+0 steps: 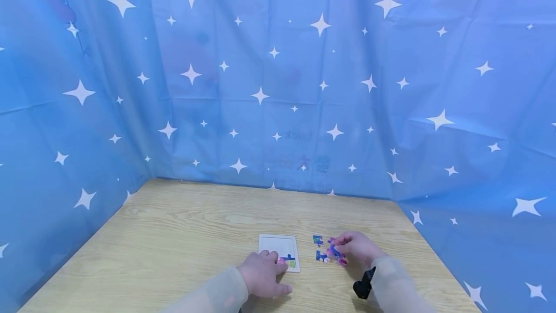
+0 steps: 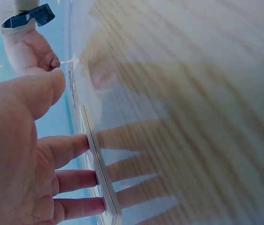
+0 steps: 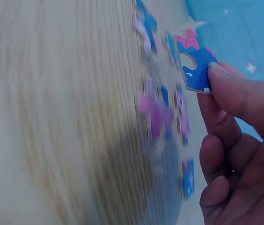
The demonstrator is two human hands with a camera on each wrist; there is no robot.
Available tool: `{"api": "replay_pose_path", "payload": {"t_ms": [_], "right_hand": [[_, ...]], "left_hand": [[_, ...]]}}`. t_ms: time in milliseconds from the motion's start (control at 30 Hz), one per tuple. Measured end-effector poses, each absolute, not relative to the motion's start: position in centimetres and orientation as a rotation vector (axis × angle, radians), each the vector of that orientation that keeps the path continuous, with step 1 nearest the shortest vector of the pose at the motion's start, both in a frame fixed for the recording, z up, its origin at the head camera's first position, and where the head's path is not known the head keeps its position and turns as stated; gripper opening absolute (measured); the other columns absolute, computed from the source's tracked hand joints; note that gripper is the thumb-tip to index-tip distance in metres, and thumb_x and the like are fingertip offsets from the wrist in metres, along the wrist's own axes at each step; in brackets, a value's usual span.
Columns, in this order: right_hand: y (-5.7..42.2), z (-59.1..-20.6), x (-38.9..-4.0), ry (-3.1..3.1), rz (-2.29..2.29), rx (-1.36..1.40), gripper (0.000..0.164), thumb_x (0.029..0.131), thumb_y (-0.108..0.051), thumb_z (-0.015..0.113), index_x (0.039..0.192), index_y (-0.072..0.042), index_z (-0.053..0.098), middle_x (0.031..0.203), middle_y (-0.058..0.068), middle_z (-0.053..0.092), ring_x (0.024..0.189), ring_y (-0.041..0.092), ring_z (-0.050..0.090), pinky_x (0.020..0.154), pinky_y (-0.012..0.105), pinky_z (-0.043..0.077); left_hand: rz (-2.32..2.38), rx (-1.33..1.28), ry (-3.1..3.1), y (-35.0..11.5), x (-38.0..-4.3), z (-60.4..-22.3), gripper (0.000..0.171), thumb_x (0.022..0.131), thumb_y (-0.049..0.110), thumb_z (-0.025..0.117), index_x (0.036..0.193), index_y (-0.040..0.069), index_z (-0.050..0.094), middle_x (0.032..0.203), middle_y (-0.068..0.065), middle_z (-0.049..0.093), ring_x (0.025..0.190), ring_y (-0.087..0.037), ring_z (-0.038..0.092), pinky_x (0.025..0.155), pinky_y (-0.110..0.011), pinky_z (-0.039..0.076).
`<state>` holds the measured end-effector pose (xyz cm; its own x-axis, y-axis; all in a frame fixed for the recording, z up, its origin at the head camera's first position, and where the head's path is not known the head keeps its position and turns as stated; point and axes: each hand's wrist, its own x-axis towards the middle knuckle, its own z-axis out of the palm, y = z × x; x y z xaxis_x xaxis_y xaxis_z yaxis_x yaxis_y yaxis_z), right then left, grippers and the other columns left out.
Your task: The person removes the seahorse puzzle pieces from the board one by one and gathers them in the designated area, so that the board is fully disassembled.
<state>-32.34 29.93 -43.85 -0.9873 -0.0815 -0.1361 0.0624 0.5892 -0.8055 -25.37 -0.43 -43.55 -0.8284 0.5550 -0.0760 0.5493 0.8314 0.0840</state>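
Note:
My right hand (image 1: 359, 248) pinches a blue and pink jigsaw piece (image 3: 198, 72) between thumb and forefinger, raised off the table in the right wrist view. Below and beside it lie several loose jigsaw pieces (image 1: 321, 256), mostly blue, pink and purple. To their left is a white puzzle tray (image 1: 282, 244) with a few fitted pieces (image 1: 292, 263) in its near right part. My left hand (image 1: 262, 274) rests its straight fingers on the tray's near edge, its thumb spread apart. It partly hides the tray's lower left corner.
Everything lies on a wood-grain table (image 1: 182, 226). A blue curtain with white stars (image 1: 278, 71) hangs behind the table and along its sides. A black wrist camera (image 1: 365, 283) is strapped over the right sleeve.

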Motion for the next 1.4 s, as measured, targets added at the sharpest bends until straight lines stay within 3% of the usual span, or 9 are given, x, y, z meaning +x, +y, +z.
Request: {"api": "replay_pose_path", "payload": {"t_ms": [200, 367, 600, 967, 1400], "right_hand": [[32.1, -44.0, -32.2, 2.675, -1.291, -0.016, 0.01, 0.085, -0.003, 0.07, 0.094, 0.0, 0.069, 0.096, 0.007, 0.063, 0.089, 0.021, 0.056, 0.083, 0.042, 0.045], [33.6, -44.0, -32.0, 2.656, -1.276, 0.008, 0.009, 0.086, -0.004, 0.069, 0.094, 0.0, 0.068, 0.097, 0.006, 0.063, 0.09, 0.021, 0.056, 0.084, 0.043, 0.045], [34.9, -43.9, -31.7, 2.681, -1.192, 0.055, 0.005, 0.087, -0.003, 0.067, 0.091, 0.0, 0.068, 0.089, 0.006, 0.062, 0.083, 0.021, 0.053, 0.076, 0.037, 0.044], [35.1, -44.2, -31.7, 2.778, -1.05, 0.047, 0.006, 0.085, -0.006, 0.071, 0.087, -0.002, 0.068, 0.083, 0.003, 0.061, 0.077, 0.019, 0.05, 0.071, 0.034, 0.042], [34.7, -44.3, -32.1, 2.843, -1.028, 0.04, 0.009, 0.082, -0.006, 0.073, 0.084, -0.004, 0.065, 0.082, 0.004, 0.058, 0.076, 0.02, 0.05, 0.068, 0.033, 0.042]], "left_hand": [[0.09, 0.884, 2.915, -0.4, -25.5, -43.7, 0.065, 0.085, 0.071, 0.047, 0.137, 0.032, 0.055, 0.122, 0.003, 0.056, 0.107, -0.015, 0.051, 0.087, -0.038, 0.045], [0.083, 0.884, 2.917, -0.4, -25.5, -43.8, 0.065, 0.085, 0.072, 0.047, 0.137, 0.033, 0.055, 0.122, 0.004, 0.056, 0.106, -0.015, 0.051, 0.085, -0.037, 0.045], [0.07, 0.887, 2.924, -0.4, -25.5, -43.9, 0.065, 0.085, 0.072, 0.047, 0.137, 0.033, 0.055, 0.123, 0.004, 0.056, 0.107, -0.015, 0.051, 0.086, -0.037, 0.045], [0.081, 0.873, 2.905, -0.3, -25.6, -43.8, 0.065, 0.085, 0.072, 0.046, 0.137, 0.034, 0.054, 0.13, 0.002, 0.054, 0.116, -0.018, 0.05, 0.091, -0.04, 0.044], [0.064, 0.865, 2.897, -0.3, -25.6, -43.5, 0.065, 0.085, 0.072, 0.046, 0.137, 0.034, 0.054, 0.127, 0.003, 0.055, 0.112, -0.017, 0.051, 0.088, -0.038, 0.045]]}}
